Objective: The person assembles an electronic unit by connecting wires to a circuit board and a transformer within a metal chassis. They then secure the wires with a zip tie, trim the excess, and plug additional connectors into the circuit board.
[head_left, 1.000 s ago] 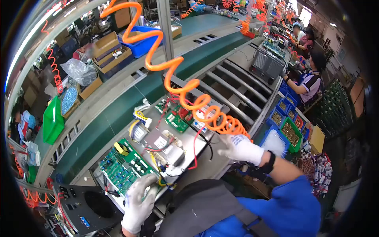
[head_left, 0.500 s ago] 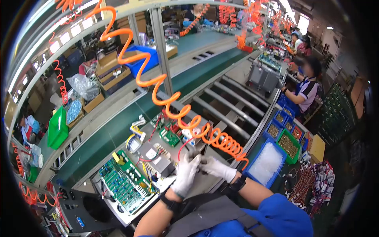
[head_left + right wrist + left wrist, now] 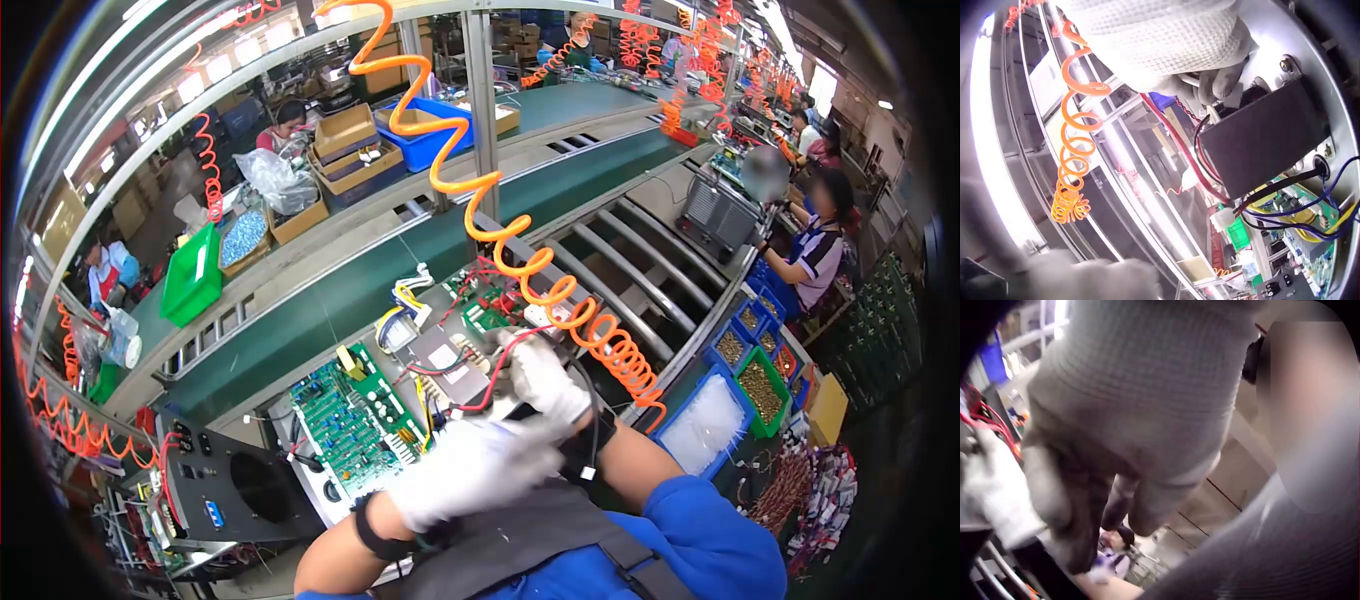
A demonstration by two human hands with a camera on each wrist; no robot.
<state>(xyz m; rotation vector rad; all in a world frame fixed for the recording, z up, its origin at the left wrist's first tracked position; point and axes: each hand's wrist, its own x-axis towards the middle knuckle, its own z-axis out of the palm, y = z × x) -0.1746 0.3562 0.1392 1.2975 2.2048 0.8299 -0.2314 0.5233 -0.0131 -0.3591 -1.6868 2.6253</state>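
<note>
Both in play: right hand [image 3: 547,378] curled by the red wire [image 3: 1179,142], grip unclear; left hand [image 3: 485,470], blurred, hangs loose.

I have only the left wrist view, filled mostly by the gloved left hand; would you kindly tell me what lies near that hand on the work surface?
Observer: In the head view, a large green circuit board lies forward and to the left of the left hand.

Operator: Thank you; I also see red wires by the right hand, so does a red cable there reach any connector?

Observer: Yes, in the right wrist view a thick red cable runs to a white connector near a corner of the dark grey box.
</note>
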